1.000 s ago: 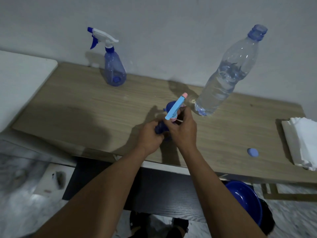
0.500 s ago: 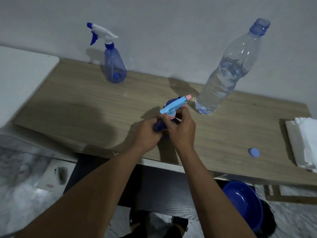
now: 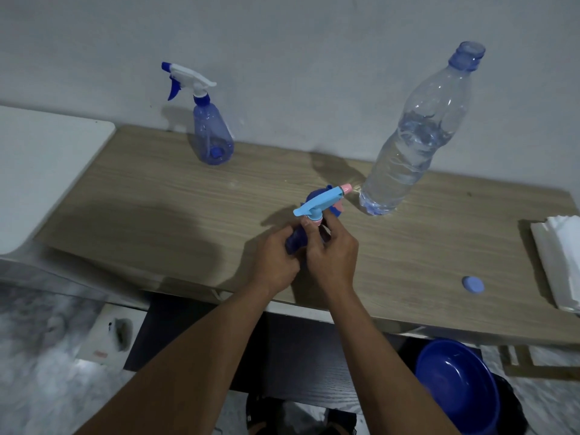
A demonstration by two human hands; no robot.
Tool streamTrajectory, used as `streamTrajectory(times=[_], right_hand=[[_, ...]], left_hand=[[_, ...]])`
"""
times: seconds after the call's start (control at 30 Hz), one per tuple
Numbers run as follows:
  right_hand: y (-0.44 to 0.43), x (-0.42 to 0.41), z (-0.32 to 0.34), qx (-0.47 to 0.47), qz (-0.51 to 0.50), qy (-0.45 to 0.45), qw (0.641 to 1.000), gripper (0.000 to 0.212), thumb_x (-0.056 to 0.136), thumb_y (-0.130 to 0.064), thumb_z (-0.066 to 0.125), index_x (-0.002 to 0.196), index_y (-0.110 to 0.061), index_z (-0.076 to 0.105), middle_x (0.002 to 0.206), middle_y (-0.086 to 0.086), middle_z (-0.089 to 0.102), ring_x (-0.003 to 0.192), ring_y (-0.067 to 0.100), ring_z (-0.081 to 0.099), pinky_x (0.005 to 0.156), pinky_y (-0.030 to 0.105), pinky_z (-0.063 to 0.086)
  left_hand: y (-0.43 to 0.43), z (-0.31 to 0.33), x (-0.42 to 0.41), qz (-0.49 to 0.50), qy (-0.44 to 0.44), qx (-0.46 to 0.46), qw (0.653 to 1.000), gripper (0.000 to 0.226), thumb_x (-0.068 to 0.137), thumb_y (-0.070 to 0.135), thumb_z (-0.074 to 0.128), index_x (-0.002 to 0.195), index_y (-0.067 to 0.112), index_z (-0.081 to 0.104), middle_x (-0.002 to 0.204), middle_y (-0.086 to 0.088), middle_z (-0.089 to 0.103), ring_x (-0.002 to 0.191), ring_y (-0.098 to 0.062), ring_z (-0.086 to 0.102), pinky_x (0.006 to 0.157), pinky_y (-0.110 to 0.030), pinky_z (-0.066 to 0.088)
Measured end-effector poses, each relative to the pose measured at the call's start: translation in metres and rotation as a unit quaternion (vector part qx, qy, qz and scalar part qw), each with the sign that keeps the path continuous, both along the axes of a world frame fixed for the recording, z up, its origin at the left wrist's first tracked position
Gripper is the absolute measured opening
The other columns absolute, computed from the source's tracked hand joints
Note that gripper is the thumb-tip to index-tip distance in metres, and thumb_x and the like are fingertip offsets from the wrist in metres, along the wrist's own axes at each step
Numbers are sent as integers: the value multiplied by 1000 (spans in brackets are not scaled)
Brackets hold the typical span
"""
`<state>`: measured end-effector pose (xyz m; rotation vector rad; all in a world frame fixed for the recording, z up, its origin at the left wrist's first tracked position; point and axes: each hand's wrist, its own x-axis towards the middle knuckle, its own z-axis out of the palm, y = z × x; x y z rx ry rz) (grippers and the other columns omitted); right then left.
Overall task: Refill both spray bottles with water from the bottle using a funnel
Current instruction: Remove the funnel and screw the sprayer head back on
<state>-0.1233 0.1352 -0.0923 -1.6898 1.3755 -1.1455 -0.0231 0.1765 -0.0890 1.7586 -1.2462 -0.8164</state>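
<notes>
Wood-grain worktop (image 3: 157, 199) is running along a plain grey wall, viewed from above by a head-worn camera. Both hands are working close together over its front middle, clamped on one small spray bottle (image 3: 295, 243). The left hand (image 3: 273, 262) is wrapping round the dark blue body, which is leaning. The right hand (image 3: 332, 259) is pinching the collar under the light blue trigger head (image 3: 320, 204), whose pink nozzle is pointing right. Whether that head is screwed tight cannot be told. A dark blue rounded shape (image 3: 315, 194) is showing just behind the head, too hidden to identify.

Just right of the nozzle, a clear plastic water bottle (image 3: 414, 146) is standing uncapped and partly filled. Its blue cap (image 3: 473, 284) is lying flat on the worktop, well to the right of the hands. A stack of white paper towels (image 3: 561, 262) is sitting at the right edge.

At the back left, near the wall, a second spray bottle (image 3: 213, 142) is standing upright, with a translucent blue body and a white-and-blue trigger. A white surface (image 3: 47, 167) is adjoining the worktop on the left. Below the front edge, at the lower right, a blue basin (image 3: 458, 387) is sitting.
</notes>
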Motion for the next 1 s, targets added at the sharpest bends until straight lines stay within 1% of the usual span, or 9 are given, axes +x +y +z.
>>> streamTrajectory(times=[0.2, 0.3, 0.47, 0.6, 0.67, 0.73, 0.8, 0.9, 1.0], right_hand=[[-3, -5, -1, -7, 34, 2, 999, 14, 97, -29, 62, 96, -15, 64, 81, -3, 65, 73, 18, 62, 68, 46, 51], [-4, -6, -2, -25, 42, 13, 999, 10, 97, -22, 62, 97, -13, 64, 87, -2, 65, 80, 17, 61, 71, 45, 51], [2, 3, -4, -36, -7, 13, 999, 10, 96, -21, 63, 102, -13, 64, 107, -4, 58, 94, 10, 58, 80, 38, 51], [14, 9, 1, 46, -63, -95, 992, 45, 88, -28, 74, 122, -26, 44, 128, -6, 41, 102, 5, 64, 79, 29, 56], [8, 11, 10, 82, -84, -115, 986, 68, 80, -26, 82, 132, -29, 37, 133, -11, 34, 104, -1, 62, 78, 23, 55], [-3, 9, 17, 81, -50, -101, 990, 62, 80, -20, 76, 132, -27, 43, 132, -7, 42, 103, 1, 60, 78, 25, 53], [-9, 5, 23, 64, -2, -84, 994, 35, 83, -11, 63, 111, -28, 53, 111, 1, 60, 94, 11, 63, 76, 35, 52], [-12, -3, 34, 92, 5, -64, 994, 53, 86, -3, 58, 101, -52, 47, 95, -6, 65, 86, 13, 64, 72, 34, 50], [-8, -11, 43, 124, 37, -33, 991, 64, 91, -4, 56, 103, -64, 39, 96, -12, 62, 83, 8, 61, 66, 23, 44]], left_hand=[[0, 15, 15, -67, -57, 48, 995, 35, 80, -6, 61, 109, 14, 68, 88, 5, 66, 68, 9, 55, 61, -1, 37], [2, 16, 15, -77, -69, 26, 994, 37, 76, -8, 61, 106, 13, 68, 87, 9, 65, 73, 12, 57, 65, -3, 37], [4, 10, 3, -32, -63, -4, 997, 31, 80, 1, 65, 105, 18, 69, 89, 14, 66, 81, -3, 62, 66, 1, 36], [7, 10, -2, -19, -43, 11, 999, 28, 90, 5, 60, 110, 24, 66, 88, 25, 59, 80, 17, 56, 70, 0, 36], [11, 8, -8, 4, -50, 8, 999, 31, 87, 2, 60, 112, 18, 67, 95, 19, 62, 83, 8, 55, 72, -2, 38], [15, 5, -12, 2, -37, 17, 999, 39, 82, 0, 63, 118, 13, 65, 107, 6, 67, 94, 0, 56, 78, -1, 39], [21, 4, -15, -7, -38, 46, 998, 42, 80, 6, 67, 121, 16, 64, 112, 3, 68, 98, -5, 59, 83, -9, 44], [34, 13, -6, 38, -56, 65, 996, 44, 79, 28, 74, 121, 21, 66, 113, 2, 69, 97, -12, 65, 89, -32, 55], [55, 30, 23, 59, -129, 133, 981, 59, 86, 35, 72, 139, 15, 56, 133, -2, 62, 114, -17, 63, 99, -26, 48]])
